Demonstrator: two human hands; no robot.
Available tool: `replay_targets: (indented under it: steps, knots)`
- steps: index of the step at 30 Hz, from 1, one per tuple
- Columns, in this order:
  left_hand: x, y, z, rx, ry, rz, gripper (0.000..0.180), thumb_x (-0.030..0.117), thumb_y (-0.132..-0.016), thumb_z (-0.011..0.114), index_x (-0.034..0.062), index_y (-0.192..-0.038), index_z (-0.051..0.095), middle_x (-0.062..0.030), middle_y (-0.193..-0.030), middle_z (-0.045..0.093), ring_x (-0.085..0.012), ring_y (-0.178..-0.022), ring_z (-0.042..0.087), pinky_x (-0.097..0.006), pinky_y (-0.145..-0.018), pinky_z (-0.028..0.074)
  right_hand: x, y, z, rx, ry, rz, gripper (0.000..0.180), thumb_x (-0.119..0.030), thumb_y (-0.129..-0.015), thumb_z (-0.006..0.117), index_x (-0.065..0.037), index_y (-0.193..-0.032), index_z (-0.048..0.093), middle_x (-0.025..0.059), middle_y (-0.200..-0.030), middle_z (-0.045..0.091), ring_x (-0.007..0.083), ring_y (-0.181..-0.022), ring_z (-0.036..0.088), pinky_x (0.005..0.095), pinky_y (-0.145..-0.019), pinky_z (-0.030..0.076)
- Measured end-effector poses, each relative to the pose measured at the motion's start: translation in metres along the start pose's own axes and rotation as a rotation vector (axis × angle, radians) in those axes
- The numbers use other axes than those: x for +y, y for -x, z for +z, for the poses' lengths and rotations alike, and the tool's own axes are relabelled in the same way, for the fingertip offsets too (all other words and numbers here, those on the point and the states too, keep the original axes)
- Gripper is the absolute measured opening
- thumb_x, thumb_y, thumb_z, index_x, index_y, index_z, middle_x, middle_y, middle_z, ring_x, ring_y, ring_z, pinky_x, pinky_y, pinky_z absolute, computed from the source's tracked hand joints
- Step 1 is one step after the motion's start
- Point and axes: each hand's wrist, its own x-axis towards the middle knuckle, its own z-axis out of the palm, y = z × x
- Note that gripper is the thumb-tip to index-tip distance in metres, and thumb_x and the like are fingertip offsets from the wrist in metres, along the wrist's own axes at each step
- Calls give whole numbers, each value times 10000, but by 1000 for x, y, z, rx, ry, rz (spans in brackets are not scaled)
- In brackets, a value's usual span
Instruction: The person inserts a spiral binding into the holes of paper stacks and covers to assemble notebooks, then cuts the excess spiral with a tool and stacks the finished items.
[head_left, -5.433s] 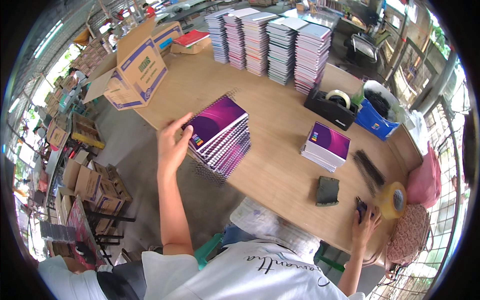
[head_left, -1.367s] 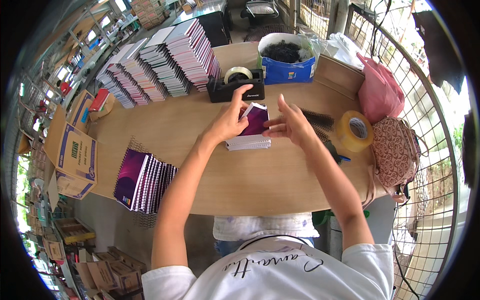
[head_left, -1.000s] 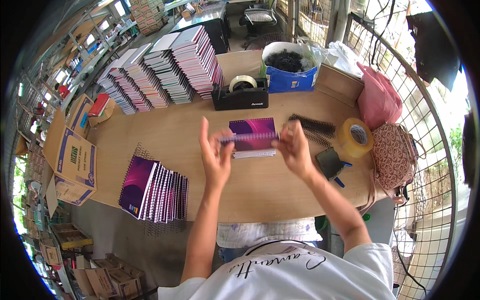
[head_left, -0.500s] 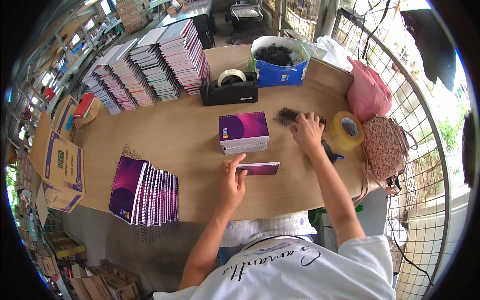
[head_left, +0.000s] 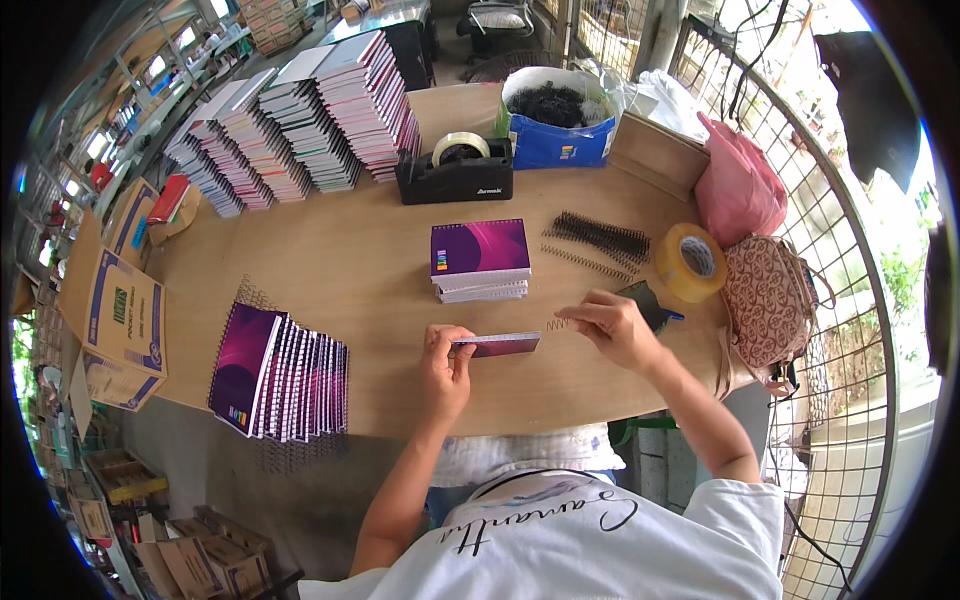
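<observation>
My left hand (head_left: 447, 365) grips a purple notebook (head_left: 500, 346) by its left end, standing it on its edge with the punched side up. Between the closed fingers of my right hand (head_left: 615, 325) is a dark spiral binding coil (head_left: 556, 324), its free end close to the notebook's right end. A short stack of purple notebooks (head_left: 480, 250) lies just beyond. More black coils (head_left: 600, 237) lie in a bunch on the table past my right hand. At the left, a leaning row of purple notebooks (head_left: 245, 365) has coils sticking out at both ends.
A black tape dispenser (head_left: 455, 180) and a blue box of coils (head_left: 560, 145) stand at the back, beside tall notebook stacks (head_left: 365, 110). Rightward are a yellow tape roll (head_left: 690, 262), a pink bag (head_left: 740, 180) and a patterned bag (head_left: 768, 305). An open carton (head_left: 120, 320) is at left.
My right hand has come back from the bunch of coils with one coil, toward the notebook's right end. My left hand still holds the notebook, slightly nearer me.
</observation>
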Motion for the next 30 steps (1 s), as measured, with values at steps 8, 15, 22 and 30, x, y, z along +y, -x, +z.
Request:
replay_targets:
  steps: [8, 15, 22, 30]
  knots:
    - [6, 5, -6, -31, -16, 13, 111, 41, -913, 653, 42, -997, 580, -82, -957, 561, -234, -881, 580, -339, -728, 485, -4, 7, 19, 1, -127, 33, 162, 1, -828, 710, -55, -979, 722, 100, -905, 692, 261, -798, 676, 343, -711, 554]
    - [9, 10, -4, 6, -51, -13, 117, 53, -916, 653, 43, -1007, 581, -80, -965, 567, -237, -887, 580, -340, -715, 486, -3, 8, 20, -75, -230, 13, 140, 15, -848, 675, -21, -983, 672, 110, -942, 691, 283, -841, 668, 360, -720, 548]
    - [12, 12, -5, 32, -61, -59, 110, 61, -921, 649, 44, -1006, 581, -82, -965, 570, -245, -896, 580, -351, -724, 487, -4, 4, 18, -173, -170, -42, 122, -1, -854, 672, -25, -973, 661, 111, -926, 663, 291, -777, 662, 373, -665, 521]
    - [10, 13, -6, 35, -109, 15, 115, 46, -913, 647, 40, -1000, 572, -92, -965, 568, -265, -884, 573, -362, -722, 482, -18, 0, 22, -173, 110, -76, 207, -113, -860, 690, -59, -1048, 622, 98, -920, 643, 327, -778, 654, 420, -646, 506]
